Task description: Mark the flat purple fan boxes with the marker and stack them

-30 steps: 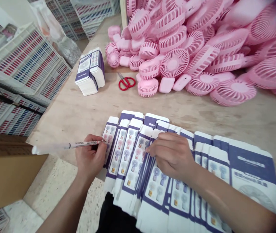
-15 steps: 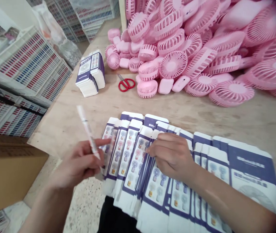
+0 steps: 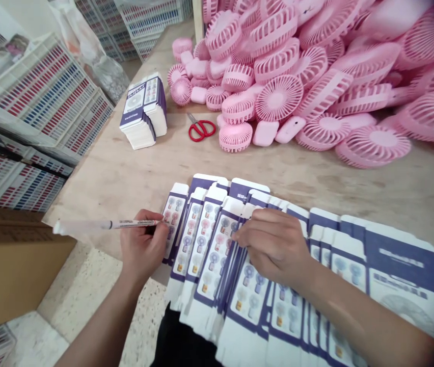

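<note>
Head view: two bare hands above printed cartons laid flat in an overlapping row along the near edge of the tabletop (image 3: 102, 178). The left hand (image 3: 142, 244) has its grip closed around a slim pen (image 3: 125, 224), pinched between thumb and curled fingers; the white rear end of the shaft projects well beyond the hand to the left, while the other end points at the leftmost carton (image 3: 173, 216), beside its small printed fans. Whether the pen's point meets the card is too fine to make out. The right hand (image 3: 276, 247) is bent inward, its grip nearly closed, thumb and fingertips drawn together over the exposed edges of the middle cartons (image 3: 211, 255); whether an edge is caught between them is hidden by the knuckles. The right forearm crosses over the cartons farther right, where a broader panel (image 3: 400, 285) with a dark band shows a pale fan picture. Beyond the row, well apart from both hands, lie red-handled scissors (image 3: 201, 131), with a block of stacked cartons (image 3: 135, 117) to their left and a heap of pink fans (image 3: 278, 97) to their right. Slatted crates (image 3: 45, 97) stand left of the tabletop, and a brown cardboard box (image 3: 14, 275) sits below them.
</note>
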Available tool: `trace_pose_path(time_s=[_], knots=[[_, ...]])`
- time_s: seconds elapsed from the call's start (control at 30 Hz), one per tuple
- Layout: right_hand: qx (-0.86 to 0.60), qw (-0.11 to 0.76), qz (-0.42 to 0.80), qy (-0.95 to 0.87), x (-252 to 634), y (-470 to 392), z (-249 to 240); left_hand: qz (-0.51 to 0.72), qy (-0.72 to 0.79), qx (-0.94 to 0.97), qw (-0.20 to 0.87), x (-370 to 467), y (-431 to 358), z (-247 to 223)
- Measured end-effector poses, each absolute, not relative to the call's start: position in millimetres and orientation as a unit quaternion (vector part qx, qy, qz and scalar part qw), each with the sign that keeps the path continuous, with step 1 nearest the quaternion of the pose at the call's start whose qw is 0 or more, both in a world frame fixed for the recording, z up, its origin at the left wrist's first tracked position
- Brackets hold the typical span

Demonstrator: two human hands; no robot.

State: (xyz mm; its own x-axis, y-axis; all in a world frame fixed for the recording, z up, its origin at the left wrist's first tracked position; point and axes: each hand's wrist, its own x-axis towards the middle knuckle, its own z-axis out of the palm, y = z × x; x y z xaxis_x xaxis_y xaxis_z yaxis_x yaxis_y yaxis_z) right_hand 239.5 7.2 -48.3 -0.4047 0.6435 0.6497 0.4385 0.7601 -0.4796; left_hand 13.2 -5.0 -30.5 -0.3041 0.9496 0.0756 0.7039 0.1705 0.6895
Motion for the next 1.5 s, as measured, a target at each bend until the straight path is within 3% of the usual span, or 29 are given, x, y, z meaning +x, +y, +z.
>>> trace_pose_path(time_s=[0.17,0.37,0.5,0.6,0.67,0.77,0.87,1.03,1.23,1.4,1.5], knots=[[-0.327,0.442,0.109,-0.828,239.3,7.1,-49.1,0.367,0.758,0.475,0.256,9.1,-1.6,-22.2],[-0.333,0.428,0.105,-0.834,240.3,7.1,-51.4,0.278,0.655,0.382,0.590,-11.2,9.7,4.6],[-0.328,0.426,0.105,-0.837,240.8,7.1,-52.1,0.295,0.631,0.353,0.625,-8.3,4.0,17.4],[-0.332,0.423,0.109,-0.836,241.3,6.9,-52.1,0.238,0.601,0.341,0.683,0.6,-1.4,12.6],[-0.334,0.420,0.111,-0.837,241.7,6.9,-51.8,0.284,0.623,0.353,0.638,5.7,-2.1,1.9],[-0.333,0.417,0.114,-0.838,241.9,6.9,-51.1,0.400,0.703,0.407,0.424,8.8,-1.0,-17.7],[-0.334,0.422,0.114,-0.835,241.4,6.9,-50.4,0.368,0.745,0.492,0.260,8.7,-1.8,-30.3],[-0.328,0.433,0.111,-0.832,240.6,7.2,-49.8,0.313,0.745,0.560,0.180,11.7,-6.4,-32.2],[-0.328,0.436,0.103,-0.832,240.3,8.0,-49.7,0.379,0.755,0.473,0.249,10.7,-1.9,-25.3],[-0.326,0.440,0.107,-0.830,239.8,8.2,-49.3,0.316,0.676,0.371,0.553,-4.0,11.2,-1.8],[-0.323,0.443,0.111,-0.829,239.7,7.9,-49.2,0.312,0.652,0.344,0.599,-7.8,10.5,12.6]])
